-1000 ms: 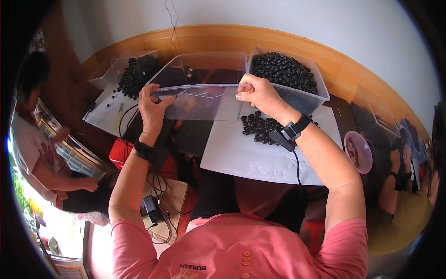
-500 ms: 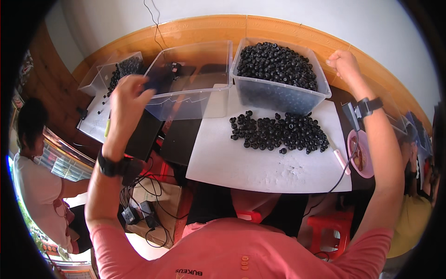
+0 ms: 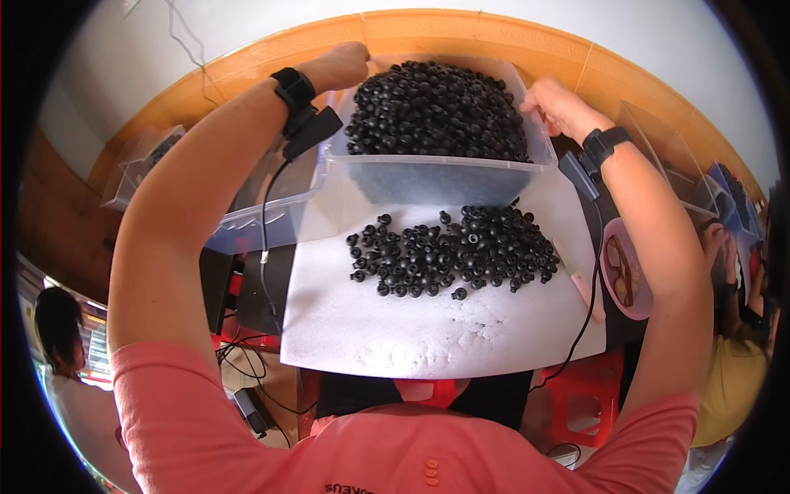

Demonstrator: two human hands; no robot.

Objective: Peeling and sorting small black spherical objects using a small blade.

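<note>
a clear plastic bin (image 3: 444,177), heaped with small black round parts (image 3: 436,107), is held at both short ends. the left hand (image 3: 341,66) is clenched over the bin's left end and the right hand (image 3: 555,107) is closed on its right end, so each grip is seen grasping the bin; the fingertips themselves are hidden behind the rim. the bin is found at the far edge of a white sheet (image 3: 428,321) on the table, directly behind a loose spread of black parts (image 3: 453,251) lying on that sheet.

its long axis is seen running left to right, from one hand to the other. whether the bin is tipped cannot be told for sure; its near wall faces the person and the opening faces up.

risk is judged as follows. the heap stands above the rim, so any tilt toward the near wall could send far more parts over than wanted, and round parts could roll off the sheet's near edge to the floor. an uneven lift by one hand could spill parts sideways, toward the second clear bin (image 3: 263,222) left of the held bin or the pink dish (image 3: 625,276) to its right. the wrist cables (image 3: 265,239) could be snagged on the bin's corner.
</note>
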